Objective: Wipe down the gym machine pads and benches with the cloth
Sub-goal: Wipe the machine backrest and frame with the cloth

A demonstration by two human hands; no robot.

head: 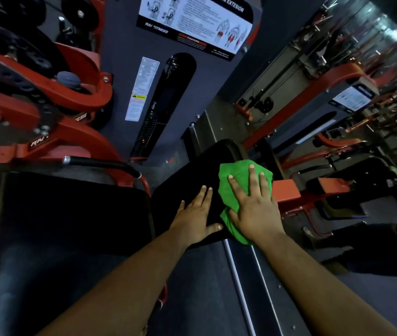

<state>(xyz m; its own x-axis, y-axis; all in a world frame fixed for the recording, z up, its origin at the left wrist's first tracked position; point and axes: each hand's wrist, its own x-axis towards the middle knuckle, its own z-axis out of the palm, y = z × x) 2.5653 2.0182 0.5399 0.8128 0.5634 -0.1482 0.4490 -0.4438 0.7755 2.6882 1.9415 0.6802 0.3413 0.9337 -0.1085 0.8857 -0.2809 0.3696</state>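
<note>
Where pad [192,175] darkens, right hand [253,204] flat on cloth [238,170]

Dim, blurred, fisheye-warped edges

2 hands [198,218], 1 cloth [241,187], 2 pads [199,170]

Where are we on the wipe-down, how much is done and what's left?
Done: cannot tell; no pad shows wipe marks. In hand: the right hand presses the green cloth flat on the narrow black pad, with the left hand resting flat beside it. Left: likely the wide seat pad and the benches at right.
</note>
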